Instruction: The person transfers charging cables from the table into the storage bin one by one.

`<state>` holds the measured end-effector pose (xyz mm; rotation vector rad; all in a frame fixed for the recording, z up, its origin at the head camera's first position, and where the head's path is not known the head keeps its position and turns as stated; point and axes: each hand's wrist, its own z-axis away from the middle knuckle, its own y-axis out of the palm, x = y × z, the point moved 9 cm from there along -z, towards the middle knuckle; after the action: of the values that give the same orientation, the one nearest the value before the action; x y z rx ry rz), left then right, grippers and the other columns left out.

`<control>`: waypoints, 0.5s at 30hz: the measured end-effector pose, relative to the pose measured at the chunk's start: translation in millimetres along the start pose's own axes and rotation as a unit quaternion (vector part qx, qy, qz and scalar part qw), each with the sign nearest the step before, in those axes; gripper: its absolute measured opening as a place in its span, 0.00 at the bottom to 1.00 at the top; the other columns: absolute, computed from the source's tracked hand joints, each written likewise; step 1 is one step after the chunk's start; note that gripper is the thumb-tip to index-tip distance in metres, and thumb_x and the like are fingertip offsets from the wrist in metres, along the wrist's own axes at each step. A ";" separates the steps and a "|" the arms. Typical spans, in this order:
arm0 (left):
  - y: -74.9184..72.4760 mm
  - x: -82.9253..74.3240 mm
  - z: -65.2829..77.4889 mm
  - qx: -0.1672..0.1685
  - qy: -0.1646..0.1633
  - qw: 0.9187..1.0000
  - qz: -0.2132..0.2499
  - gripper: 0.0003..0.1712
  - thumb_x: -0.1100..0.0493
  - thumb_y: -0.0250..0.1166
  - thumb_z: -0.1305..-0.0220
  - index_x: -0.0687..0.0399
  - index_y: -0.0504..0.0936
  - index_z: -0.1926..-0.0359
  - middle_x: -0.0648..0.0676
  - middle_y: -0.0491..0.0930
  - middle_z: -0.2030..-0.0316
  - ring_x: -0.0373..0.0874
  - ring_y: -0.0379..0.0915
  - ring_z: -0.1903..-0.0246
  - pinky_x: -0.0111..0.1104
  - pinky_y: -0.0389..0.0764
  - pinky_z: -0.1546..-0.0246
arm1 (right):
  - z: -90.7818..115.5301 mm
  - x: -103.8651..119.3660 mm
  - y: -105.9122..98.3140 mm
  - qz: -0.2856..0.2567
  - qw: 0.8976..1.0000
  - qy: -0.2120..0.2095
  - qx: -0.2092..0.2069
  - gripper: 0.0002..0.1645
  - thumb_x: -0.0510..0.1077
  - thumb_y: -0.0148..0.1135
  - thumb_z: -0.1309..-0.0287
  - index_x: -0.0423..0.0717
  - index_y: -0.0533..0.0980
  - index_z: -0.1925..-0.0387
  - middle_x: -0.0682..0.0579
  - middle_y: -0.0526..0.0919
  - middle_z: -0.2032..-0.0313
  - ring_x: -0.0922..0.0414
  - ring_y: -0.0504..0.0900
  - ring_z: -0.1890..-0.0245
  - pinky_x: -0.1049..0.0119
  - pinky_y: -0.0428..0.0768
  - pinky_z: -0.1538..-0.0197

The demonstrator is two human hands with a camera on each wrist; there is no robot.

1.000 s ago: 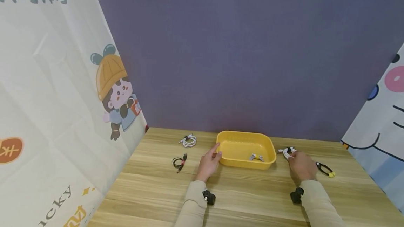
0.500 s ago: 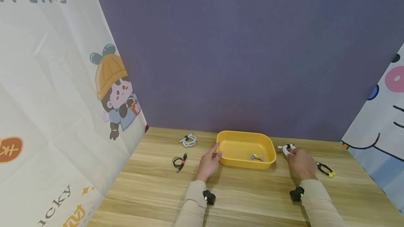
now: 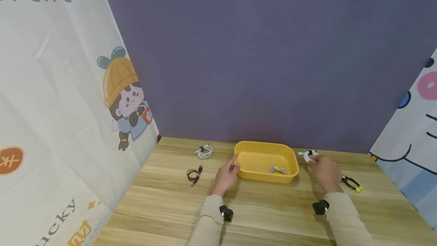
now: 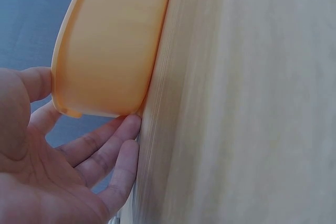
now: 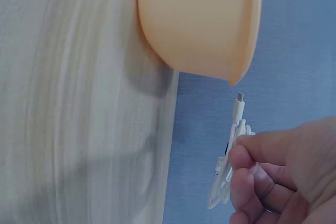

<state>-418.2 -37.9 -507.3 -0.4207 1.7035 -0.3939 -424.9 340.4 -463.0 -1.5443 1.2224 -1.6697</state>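
My right hand (image 3: 326,172) pinches a coiled white USB cable (image 5: 223,174) between thumb and fingertips, to the right of the yellow basket (image 3: 263,177). In the right wrist view the cable hangs above the table, its small metal plug pointing toward the basket. A black tie band wraps the coil. At the basket's left end, my left hand (image 3: 225,179) touches the rim and end wall with loosely extended fingers. Inside the basket, at its front right, lies a small white-grey cable (image 3: 277,170) with a yellow band.
On the left of the wooden table (image 3: 164,215) lie a coiled white cable (image 3: 205,152) and a black cable (image 3: 194,175) with a red band. Right of my right hand is a black cable (image 3: 352,183) with a yellow end. A dark backdrop (image 3: 239,60) stands behind.
My right hand has moved slightly up and away from me, lifting the white USB cable with it. The left hand and the basket stay where they were.
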 end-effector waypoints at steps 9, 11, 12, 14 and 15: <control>-1.6 0.3 -0.1 0.000 0.009 1.000 0.001 0.27 0.48 0.57 0.23 0.41 0.72 0.27 0.58 0.89 0.52 0.48 0.85 0.52 0.44 0.83 0.49 | 3.6 9.3 -3.0 0.002 1.000 -0.004 -0.006 0.21 0.48 0.57 0.30 0.38 0.81 0.45 0.38 0.87 0.62 0.49 0.79 0.72 0.59 0.70 0.78; -1.7 1.1 -0.3 0.001 0.007 1.000 0.001 0.27 0.47 0.57 0.23 0.40 0.72 0.27 0.58 0.89 0.52 0.48 0.85 0.52 0.44 0.83 0.49 | 4.4 10.8 -3.2 0.002 1.000 -0.006 -0.006 0.21 0.48 0.56 0.29 0.38 0.81 0.45 0.41 0.87 0.66 0.50 0.77 0.74 0.60 0.69 0.78; -1.9 1.3 -0.4 0.001 0.005 1.000 0.002 0.27 0.47 0.57 0.23 0.39 0.71 0.27 0.58 0.88 0.51 0.48 0.85 0.52 0.43 0.83 0.49 | 4.9 11.5 -3.3 0.000 1.000 -0.006 -0.005 0.21 0.48 0.56 0.29 0.38 0.81 0.46 0.42 0.86 0.67 0.51 0.76 0.74 0.60 0.69 0.78; -2.2 1.2 -0.4 0.001 0.002 1.000 0.004 0.27 0.47 0.56 0.23 0.39 0.71 0.26 0.58 0.88 0.50 0.48 0.85 0.51 0.43 0.83 0.48 | 5.7 12.8 -3.7 -0.001 1.000 -0.005 -0.006 0.21 0.48 0.56 0.29 0.38 0.81 0.45 0.44 0.85 0.69 0.51 0.76 0.74 0.60 0.69 0.78; -2.4 1.0 -0.3 0.002 0.002 1.000 0.005 0.27 0.47 0.56 0.23 0.39 0.71 0.26 0.58 0.88 0.50 0.48 0.85 0.51 0.44 0.83 0.48 | 6.3 13.8 -4.2 -0.002 1.000 -0.005 -0.006 0.21 0.48 0.56 0.28 0.38 0.81 0.45 0.44 0.85 0.69 0.51 0.76 0.74 0.60 0.68 0.77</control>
<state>-418.5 -40.5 -507.0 -0.4087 1.7074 -0.3912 -420.6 328.7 -453.4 -1.5624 1.2271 -1.6581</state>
